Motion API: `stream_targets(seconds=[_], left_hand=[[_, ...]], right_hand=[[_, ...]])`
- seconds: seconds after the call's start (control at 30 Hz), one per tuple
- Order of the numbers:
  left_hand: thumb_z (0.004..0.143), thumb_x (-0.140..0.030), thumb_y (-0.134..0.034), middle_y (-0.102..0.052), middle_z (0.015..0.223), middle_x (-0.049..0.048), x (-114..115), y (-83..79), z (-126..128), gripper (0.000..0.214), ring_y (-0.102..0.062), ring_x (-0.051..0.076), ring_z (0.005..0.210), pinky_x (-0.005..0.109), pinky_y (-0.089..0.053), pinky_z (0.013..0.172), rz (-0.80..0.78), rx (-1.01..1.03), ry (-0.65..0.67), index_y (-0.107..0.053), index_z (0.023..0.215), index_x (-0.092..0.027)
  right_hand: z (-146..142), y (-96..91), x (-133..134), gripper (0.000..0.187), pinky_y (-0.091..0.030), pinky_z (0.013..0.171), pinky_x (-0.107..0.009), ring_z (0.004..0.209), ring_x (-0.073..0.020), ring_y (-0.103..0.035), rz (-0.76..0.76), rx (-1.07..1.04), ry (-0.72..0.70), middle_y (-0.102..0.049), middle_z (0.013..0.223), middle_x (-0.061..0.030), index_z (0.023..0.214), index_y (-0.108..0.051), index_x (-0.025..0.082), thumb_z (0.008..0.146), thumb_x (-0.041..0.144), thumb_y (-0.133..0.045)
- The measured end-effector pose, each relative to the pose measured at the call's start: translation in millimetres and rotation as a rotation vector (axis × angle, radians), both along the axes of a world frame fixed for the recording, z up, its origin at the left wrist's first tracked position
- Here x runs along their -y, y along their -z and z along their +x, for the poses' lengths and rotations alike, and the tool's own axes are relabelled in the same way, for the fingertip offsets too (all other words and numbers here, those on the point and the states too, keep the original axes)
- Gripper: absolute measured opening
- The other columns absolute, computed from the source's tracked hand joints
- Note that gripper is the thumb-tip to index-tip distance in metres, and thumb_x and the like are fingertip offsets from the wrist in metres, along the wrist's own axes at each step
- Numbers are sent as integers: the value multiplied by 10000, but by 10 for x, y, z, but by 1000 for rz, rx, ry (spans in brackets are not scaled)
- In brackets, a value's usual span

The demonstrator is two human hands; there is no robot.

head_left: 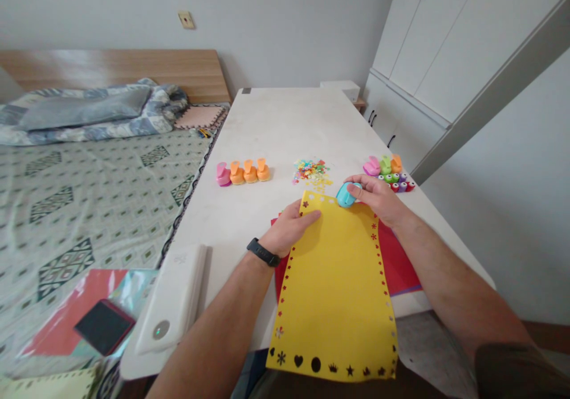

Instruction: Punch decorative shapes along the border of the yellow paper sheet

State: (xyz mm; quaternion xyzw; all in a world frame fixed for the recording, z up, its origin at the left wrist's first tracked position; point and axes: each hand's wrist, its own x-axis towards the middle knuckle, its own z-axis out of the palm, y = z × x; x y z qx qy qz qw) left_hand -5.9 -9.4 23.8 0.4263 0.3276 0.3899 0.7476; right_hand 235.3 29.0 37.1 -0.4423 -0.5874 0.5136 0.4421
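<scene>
A yellow sheet [336, 292] with punched shapes along its edges lies on the white table [276, 126] and hangs over the near edge. My left hand [291, 228], with a black band at the wrist, lies flat on the sheet's upper left corner with its fingers stretched out. My right hand [378, 197] grips a small blue paper punch [345, 195] set on the sheet's top edge. Red sheets [396, 262] lie under the yellow one.
A pink and three orange punches [243, 172] stand in a row at the left. More punches [389, 170] are at the right, and coloured confetti [312, 170] lies in the middle. A white device [173, 298] sits at the near left edge. A bed [80, 197] is alongside.
</scene>
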Motion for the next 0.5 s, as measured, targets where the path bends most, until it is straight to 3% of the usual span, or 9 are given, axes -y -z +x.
stream_targets(seconds=[0.2, 0.5], left_hand=[[816, -353, -790, -710, 1274, 170, 5, 1, -5, 520, -736, 318, 1029, 431, -590, 858, -35, -3, -13, -645, 1275, -157], [797, -366, -802, -721, 1258, 159, -6, -3, -11, 513, -733, 314, 1042, 432, -587, 874, -27, -16, -31, -654, 1245, -164]], right_hand=[[23, 31, -80, 324, -543, 727, -298, 728, -159, -660, 74, -95, 188, -732, 829, -24, 999, -731, 217, 839, 494, -781], [25, 82, -113, 361, -539, 729, -307, 755, -168, -667, 47, -101, 229, -736, 865, -26, 1024, -736, 228, 821, 522, -785]])
